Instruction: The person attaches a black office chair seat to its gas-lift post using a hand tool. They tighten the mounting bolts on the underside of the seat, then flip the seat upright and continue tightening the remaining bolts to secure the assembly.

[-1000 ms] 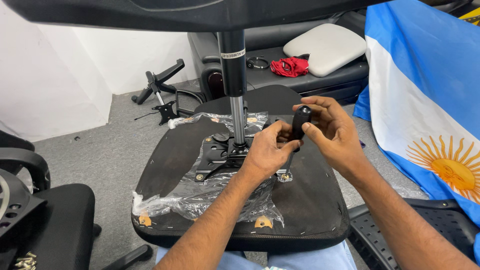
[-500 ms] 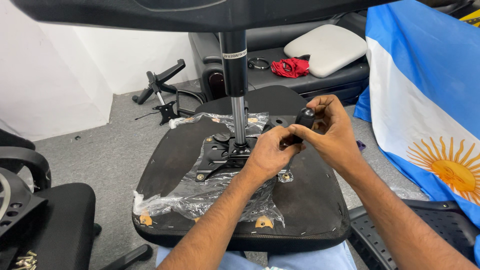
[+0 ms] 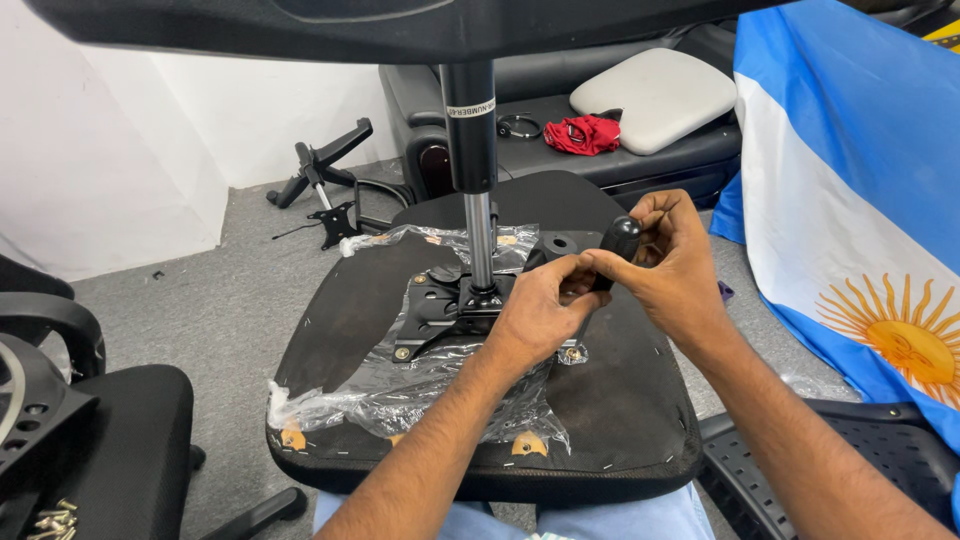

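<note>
Head view, read from left to right. At the left edge stands a second black chair with a small heap of pale screws on its near corner; behind it runs grey carpet up to a white wall, where loose black chair parts lie. Centre: an upturned black seat pan rests across the person's lap, clear plastic wrap stapled over its left half, the black tilt mechanism bolted at its middle and the gas-lift column rising from it. Left hand, over the seat's centre, is closed in a pinch on the lower end of a black lever knob; right hand, just beside it toward the seat's right edge, curls its fingers around the knob's upper part, so both hands grip the one piece. The step in hand appears to be seating the knob onto the mechanism's control lever; the next move probably calls for a firm push or twist along the lever's axis while the left hand steadies it. Far right: a dark sofa bearing a grey cushion and red cloth, then a blue-and-white flag with a sun emblem.
</note>
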